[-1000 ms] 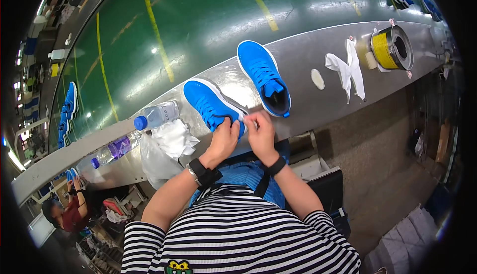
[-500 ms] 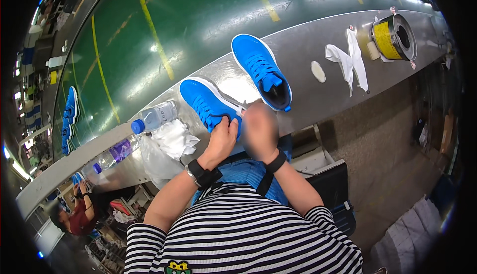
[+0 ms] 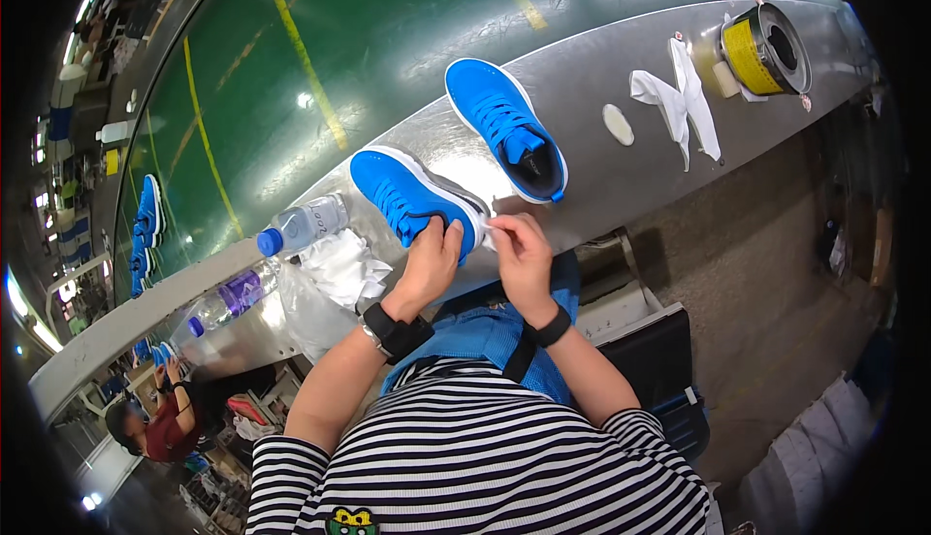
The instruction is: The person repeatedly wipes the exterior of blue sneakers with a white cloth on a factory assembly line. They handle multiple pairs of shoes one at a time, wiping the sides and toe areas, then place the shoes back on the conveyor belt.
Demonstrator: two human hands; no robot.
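A blue sneaker with a white sole is tilted on its side at the metal ledge. My left hand holds it by the heel end, fingers wrapped at the ankle opening. Beside the heel, my right hand pinches a small white cloth against the white sole edge. A second blue sneaker stands upright on the ledge to the right, toe pointing away and apart from both hands.
Two plastic bottles, one blue-capped and one purple-labelled, lie left by crumpled white cloth. White strips, a pale oval pad and a yellow-labelled can sit right. Beyond lies a green belt; a co-worker is lower left.
My right hand, smeared by motion before, now shows clearly a little to the right, pinching the white cloth at the sole. My left hand keeps its hold on the sneaker.
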